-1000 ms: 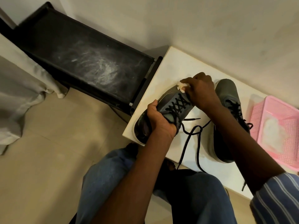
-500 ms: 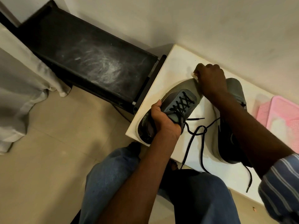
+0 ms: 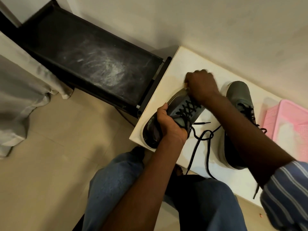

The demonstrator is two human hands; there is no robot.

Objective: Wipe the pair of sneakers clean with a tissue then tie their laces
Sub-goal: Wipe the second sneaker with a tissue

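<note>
The left hand (image 3: 168, 125) grips the left shoe (image 3: 173, 119) at its collar, fingers curled round the heel end, thumb lying up along the shoe's left side. That shoe lies on the near-left corner of the white table (image 3: 173, 70), its heel over the near edge, its toe pointing far and a little right. The right hand (image 3: 202, 85) sits at the toe with its fingers curled into a fist; a small pale scrap, likely the tissue (image 3: 185, 85), shows at the hand's left edge, too little of it in view to tell how it is held. The black laces (image 3: 202, 139) of this shoe are untied and trail loose across the table to the near edge and over it. The right shoe (image 3: 240, 95) stands to the right on the same table, toe far, much of it hidden behind the right forearm; its laces also hang loose. A pink basket (image 3: 286, 110) sits at the table's right end, just beside the right shoe, with something white inside, blurred. Left of the table stands a black rack (image 3: 83, 52), its top smeared with pale dust, touching the table's left edge. A grey cloth (image 3: 18, 84) hangs at the far left. The person's knees in blue jeans (image 3: 113, 185) fill the near middle.
</note>
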